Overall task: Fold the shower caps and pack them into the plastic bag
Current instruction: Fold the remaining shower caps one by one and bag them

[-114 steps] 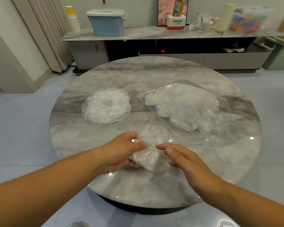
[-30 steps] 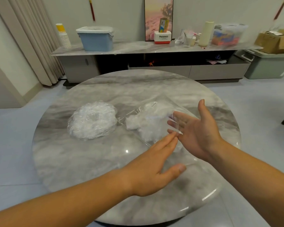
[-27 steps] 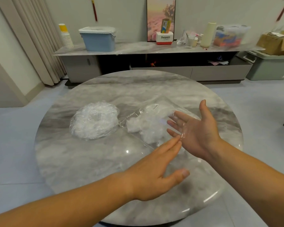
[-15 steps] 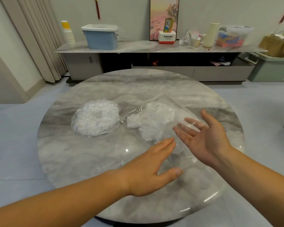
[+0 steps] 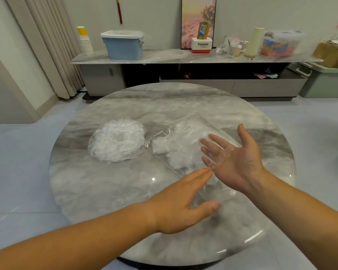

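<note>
A round stack of clear shower caps [image 5: 116,142] lies on the left half of the marble table [image 5: 109,193]. To its right lies a clear plastic bag [image 5: 180,145] with white crumpled caps inside it. My right hand [image 5: 234,158] hovers palm up over the bag's near part, fingers straight and spread, holding nothing. My left hand [image 5: 181,203] is held flat and edge-on just in front of it, fingertips close to the right palm, also holding nothing.
A long low cabinet [image 5: 193,57] stands behind the table with a blue lidded box [image 5: 123,44], a stack of paper cups [image 5: 85,40], a white roll [image 5: 254,41] and small items. Curtains [image 5: 47,45] hang at the left. Grey bins [image 5: 326,80] sit at the right.
3.8 s ago my left hand gripped a folded cap at the table's near edge; now both hands are open over the bag. Over the last second the hands barely shifted.
</note>
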A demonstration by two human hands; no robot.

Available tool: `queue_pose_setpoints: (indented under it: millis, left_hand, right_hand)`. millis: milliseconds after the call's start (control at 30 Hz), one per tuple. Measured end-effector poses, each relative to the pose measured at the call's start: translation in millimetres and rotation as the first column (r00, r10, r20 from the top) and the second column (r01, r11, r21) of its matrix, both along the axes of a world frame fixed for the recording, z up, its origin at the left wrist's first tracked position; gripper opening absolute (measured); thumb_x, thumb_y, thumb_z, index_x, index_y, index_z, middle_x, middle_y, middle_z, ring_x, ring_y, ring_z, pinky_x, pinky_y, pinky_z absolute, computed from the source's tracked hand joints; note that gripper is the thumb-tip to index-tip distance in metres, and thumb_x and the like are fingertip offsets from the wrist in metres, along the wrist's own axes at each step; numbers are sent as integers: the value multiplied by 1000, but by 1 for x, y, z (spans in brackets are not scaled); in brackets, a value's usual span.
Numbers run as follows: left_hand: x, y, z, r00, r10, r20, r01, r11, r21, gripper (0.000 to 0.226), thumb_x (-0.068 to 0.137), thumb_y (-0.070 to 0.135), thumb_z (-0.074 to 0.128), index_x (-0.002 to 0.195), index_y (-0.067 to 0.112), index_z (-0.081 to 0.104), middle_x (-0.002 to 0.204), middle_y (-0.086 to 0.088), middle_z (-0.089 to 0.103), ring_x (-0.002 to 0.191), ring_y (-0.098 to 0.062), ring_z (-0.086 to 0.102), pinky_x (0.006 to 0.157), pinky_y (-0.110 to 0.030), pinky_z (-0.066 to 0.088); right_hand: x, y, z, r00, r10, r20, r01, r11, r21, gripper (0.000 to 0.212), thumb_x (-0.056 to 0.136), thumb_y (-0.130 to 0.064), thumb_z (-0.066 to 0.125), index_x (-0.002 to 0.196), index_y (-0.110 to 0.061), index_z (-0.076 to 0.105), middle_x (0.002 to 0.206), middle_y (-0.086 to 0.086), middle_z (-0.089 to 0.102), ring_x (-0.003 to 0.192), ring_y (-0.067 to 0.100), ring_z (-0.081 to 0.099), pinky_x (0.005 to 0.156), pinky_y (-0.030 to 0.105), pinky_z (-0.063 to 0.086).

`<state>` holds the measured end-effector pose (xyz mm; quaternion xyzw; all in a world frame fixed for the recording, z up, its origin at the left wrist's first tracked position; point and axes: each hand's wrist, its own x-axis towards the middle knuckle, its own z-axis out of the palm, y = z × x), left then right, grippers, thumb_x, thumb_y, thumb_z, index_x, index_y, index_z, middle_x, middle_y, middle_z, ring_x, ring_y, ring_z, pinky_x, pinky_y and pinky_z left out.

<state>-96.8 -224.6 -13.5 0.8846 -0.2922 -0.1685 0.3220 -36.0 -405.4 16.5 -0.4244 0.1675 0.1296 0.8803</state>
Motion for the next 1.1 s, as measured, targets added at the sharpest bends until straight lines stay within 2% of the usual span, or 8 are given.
queue_pose_setpoints:
  millis: [267, 433, 600, 667, 767, 933, 1033, 1100]
  left_hand:
    - [12, 3, -8, 999, 34, 14, -34, 999, -10, 76, 96, 64, 39, 160, 35, 12, 165, 22, 8, 146, 13, 3, 115, -9, 5]
    - [19, 0, -14, 992, 114, -56, -124, 963, -239, 41, 95, 64, 44, 129, 42, 51, 155, 21, 35, 142, 8, 27, 118, -27, 28]
    - [28, 27, -12, 916, 390, -97, -399, 852, -339, 14, 100, 47, 51, 102, 33, 55, 127, 16, 56, 113, -10, 59, 103, -37, 47]
    - [39, 58, -15, 862, 507, 10, -498, 849, -178, 15, 100, 42, 50, 109, 32, 58, 127, 11, 54, 106, -16, 61, 100, -36, 47]
    - [53, 106, -22, 794, 583, 172, -606, 780, 158, 37, 104, 38, 43, 133, 20, 58, 158, -3, 34, 144, -23, 34, 116, -35, 30]
    - [62, 154, -37, 791, 551, 265, -611, 696, 378, 46, 106, 42, 32, 137, 18, 55, 169, -7, 6, 155, -22, 0, 124, -38, 5]
    - [64, 162, -43, 798, 536, 276, -602, 693, 396, 45, 106, 41, 33, 136, 15, 55, 162, -7, 29, 151, -24, 19, 121, -37, 14]
    - [64, 167, -44, 784, 533, 319, -620, 698, 359, 31, 104, 38, 37, 101, 17, 60, 126, -1, 55, 128, -24, 46, 111, -37, 30]
  right_hand:
    - [-34, -27, -2, 997, -54, 56, 62, 984, -166, 67, 97, -62, 48, 127, -5, 62, 119, 21, 71, 113, 37, 68, 103, 48, 50]
    - [-52, -28, 8, 980, -69, 186, 161, 822, -546, 36, 104, -34, 49, 103, -4, 68, 104, 19, 75, 94, 30, 73, 85, 45, 57]
    - [-64, 2, 19, 782, 365, 506, 278, 522, -807, 17, 101, -19, 58, 90, -20, 71, 90, -6, 73, 88, 13, 68, 77, 25, 54]
    - [-68, 19, 16, 635, 628, 450, 327, 309, -893, 16, 99, -34, 55, 98, -27, 70, 98, -17, 69, 99, 5, 63, 83, 17, 50]
    - [-64, 41, -4, 421, 891, 171, 544, -97, -833, 35, 97, -47, 46, 107, -25, 72, 116, -10, 67, 120, 13, 57, 101, 29, 46]
    - [-46, 65, -51, 488, 852, -192, 612, -490, -621, 59, 90, -53, 35, 103, -14, 77, 135, 23, 61, 134, 43, 50, 111, 54, 24]
    - [-36, 66, -67, 527, 815, -240, 581, -551, -599, 66, 88, -51, 31, 98, -5, 78, 133, 27, 61, 129, 47, 54, 108, 58, 29]
    - [-30, 67, -74, 549, 804, -228, 563, -558, -609, 68, 88, -48, 31, 95, 1, 78, 131, 28, 62, 125, 48, 56, 106, 62, 41]
